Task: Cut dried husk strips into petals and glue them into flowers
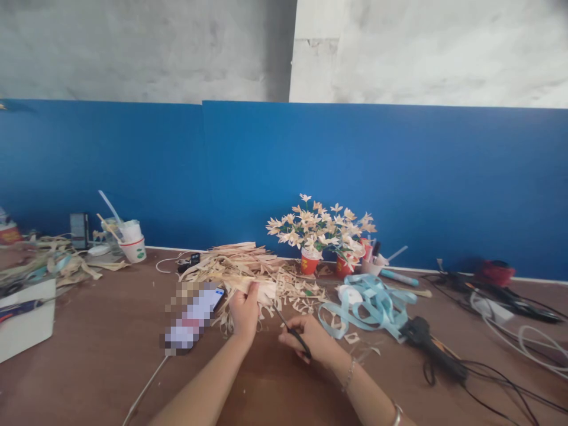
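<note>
My left hand (pixel 245 312) pinches a pale, flat strip of dried husk-like material (pixel 265 290), thumb on top. In my right hand (pixel 311 339) is a pair of scissors (pixel 300 341) with black handles, its blades pointing up and left toward the strip's lower right end. Whether the blades touch the strip I cannot tell. Just beyond both hands lies a heap of similar dried strips (pixel 235 260), with curled cut scraps (pixel 306 293) along its right side. A phone (pixel 195 319) with a lit, partly blurred screen rests left of my left hand.
Behind the heap, cream flowers (pixel 306 228) stand in red cups (pixel 309 263). Tangled light blue ribbon (pixel 377 302) and a black glue-gun-like tool (pixel 432 349) with cords lie right. At left are a white cup (pixel 133 248) and more strips (pixel 53 260). A blue partition (pixel 133 165) closes the table's back.
</note>
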A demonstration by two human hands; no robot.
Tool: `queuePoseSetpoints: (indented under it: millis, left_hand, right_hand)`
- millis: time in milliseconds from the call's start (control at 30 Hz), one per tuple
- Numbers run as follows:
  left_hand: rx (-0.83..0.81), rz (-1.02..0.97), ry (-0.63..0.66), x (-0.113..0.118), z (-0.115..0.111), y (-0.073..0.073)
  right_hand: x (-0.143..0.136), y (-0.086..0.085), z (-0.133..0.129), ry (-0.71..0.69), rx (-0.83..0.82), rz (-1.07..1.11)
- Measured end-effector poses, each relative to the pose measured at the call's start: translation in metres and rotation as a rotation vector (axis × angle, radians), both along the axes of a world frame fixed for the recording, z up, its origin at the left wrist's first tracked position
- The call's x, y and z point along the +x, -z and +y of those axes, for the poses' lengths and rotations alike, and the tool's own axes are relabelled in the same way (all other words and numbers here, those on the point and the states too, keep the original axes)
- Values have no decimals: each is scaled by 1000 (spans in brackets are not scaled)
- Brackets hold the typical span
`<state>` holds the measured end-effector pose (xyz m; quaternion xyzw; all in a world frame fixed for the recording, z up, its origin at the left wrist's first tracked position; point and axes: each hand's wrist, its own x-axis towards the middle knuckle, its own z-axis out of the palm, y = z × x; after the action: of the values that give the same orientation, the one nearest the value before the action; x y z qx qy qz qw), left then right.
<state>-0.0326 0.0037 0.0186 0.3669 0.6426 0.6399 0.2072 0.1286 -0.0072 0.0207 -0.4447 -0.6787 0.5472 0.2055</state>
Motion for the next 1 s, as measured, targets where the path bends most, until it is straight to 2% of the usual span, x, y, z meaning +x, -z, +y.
queuePoseSetpoints:
  millis: [267,433,700,833,1000]
  left_hand:
    - [-1,-53,26,3,2,5]
    - [13,-131,63,2,4,4]
    - [2,-90,195,-17,14,-1]
    - [-26,-33,284,-21,15,-2]
    - [-73,-52,354,-18,15,-1]
  right_hand:
    - [-2,-3,-1,1,18,-3]
    - [1,-1,1,-4,1,-30]
    - [30,-7,9,-131,-27,-25]
    - [33,-8,13,-113,-19,-39]
    - [33,-5,14,-138,-43,-83]
